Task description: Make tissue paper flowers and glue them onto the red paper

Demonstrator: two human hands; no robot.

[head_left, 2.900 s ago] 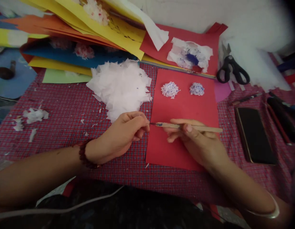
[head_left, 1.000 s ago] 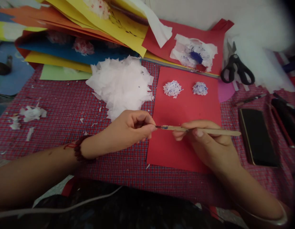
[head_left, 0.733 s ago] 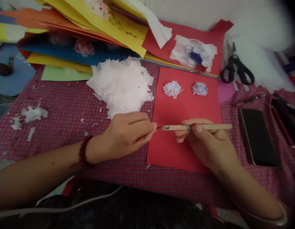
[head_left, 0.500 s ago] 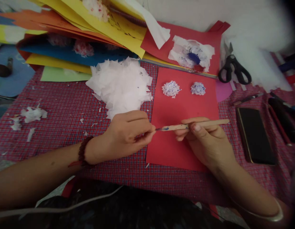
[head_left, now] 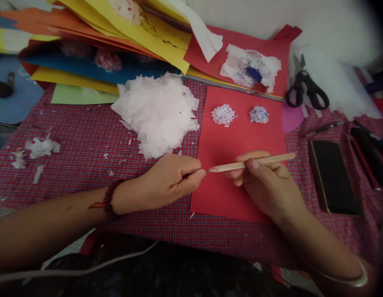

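Observation:
My right hand (head_left: 270,181) pinches a flat wooden stick (head_left: 224,167), its stained end pointing left. My left hand (head_left: 166,181) is closed, thumb and fingertips pressed together at the stick's tip. Whatever lies between those fingers is too small to make out. Both hands meet over the lower part of a red paper sheet (head_left: 216,198). On its upper part sit two white paper pompoms with blue specks, a left one (head_left: 224,115) and a right one (head_left: 258,114). A heap of thin white paper pieces (head_left: 157,117) lies beyond my left hand.
Crumpled white paper with a blue blob (head_left: 253,74) lies behind the sheet. Black-handled scissors (head_left: 306,90) and a phone (head_left: 334,177) are to the right. Coloured papers (head_left: 76,68) are stacked at back left. Paper scraps (head_left: 43,147) dot the checked cloth (head_left: 80,136).
The stick has turned in my right hand, so its blue-stained face no longer shows. My left hand has shifted slightly down and right, its fingers still pressed together.

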